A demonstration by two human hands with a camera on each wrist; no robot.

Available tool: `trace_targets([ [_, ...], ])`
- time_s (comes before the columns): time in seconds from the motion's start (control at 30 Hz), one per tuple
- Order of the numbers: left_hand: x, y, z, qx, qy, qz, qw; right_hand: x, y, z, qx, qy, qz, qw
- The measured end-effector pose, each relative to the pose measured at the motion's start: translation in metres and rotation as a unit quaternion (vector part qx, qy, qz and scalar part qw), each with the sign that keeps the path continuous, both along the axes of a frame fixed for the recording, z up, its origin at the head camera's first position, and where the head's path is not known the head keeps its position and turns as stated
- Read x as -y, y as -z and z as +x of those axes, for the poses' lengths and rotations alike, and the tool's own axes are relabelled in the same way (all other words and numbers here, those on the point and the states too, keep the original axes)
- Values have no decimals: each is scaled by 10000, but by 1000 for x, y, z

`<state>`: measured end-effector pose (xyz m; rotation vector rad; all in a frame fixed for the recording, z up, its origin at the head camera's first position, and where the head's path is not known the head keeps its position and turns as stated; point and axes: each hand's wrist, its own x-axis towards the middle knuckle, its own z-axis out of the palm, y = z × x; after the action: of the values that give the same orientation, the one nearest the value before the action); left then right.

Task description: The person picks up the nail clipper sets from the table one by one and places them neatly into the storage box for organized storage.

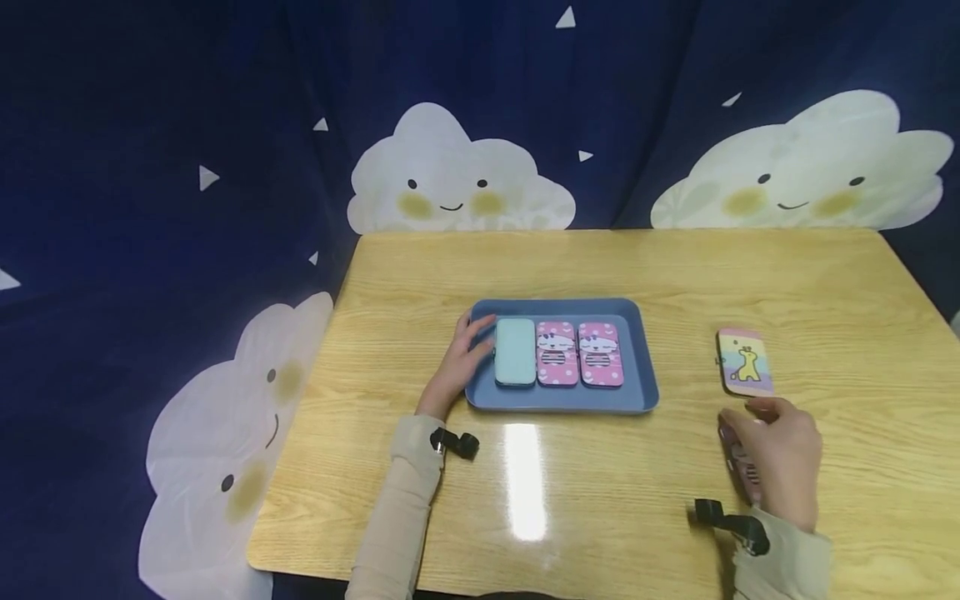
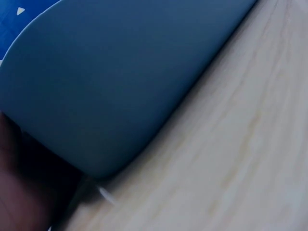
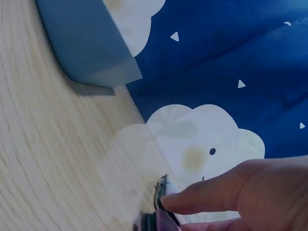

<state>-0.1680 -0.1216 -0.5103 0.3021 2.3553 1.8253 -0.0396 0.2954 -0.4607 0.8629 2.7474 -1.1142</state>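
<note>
My right hand pinches a small pink hinged tin with a cartoon animal on its lid, tilted on edge over the table. Part of that tin hides behind the fingers. Just beyond lies a pastel striped tin with a yellow giraffe. At the left end of a blue tray, my left hand rests with extended fingers over the rim. Inside the tray, a mint-green tin sits nearest those fingers, beside a pink cartoon tin and a matching pink tin.
A wooden table carries everything. Behind it and along its left side hangs a dark blue curtain printed with white clouds. The right wrist view shows the tray's outer wall and the table's back edge.
</note>
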Motion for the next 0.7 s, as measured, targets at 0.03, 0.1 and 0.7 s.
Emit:
trace_targets([
  [0.03,0,0,0,-11,-9,1,10000,-2,-1,1,62,-20,-1,10000],
  [0.1,0,1,0,-41,-33,16,10000,-5,-3,4,194,-45,7,9998],
  [0.7,1,1,-1,-120,-22,-40,9999,-26,-9,27,1344,-213,-241,9904],
])
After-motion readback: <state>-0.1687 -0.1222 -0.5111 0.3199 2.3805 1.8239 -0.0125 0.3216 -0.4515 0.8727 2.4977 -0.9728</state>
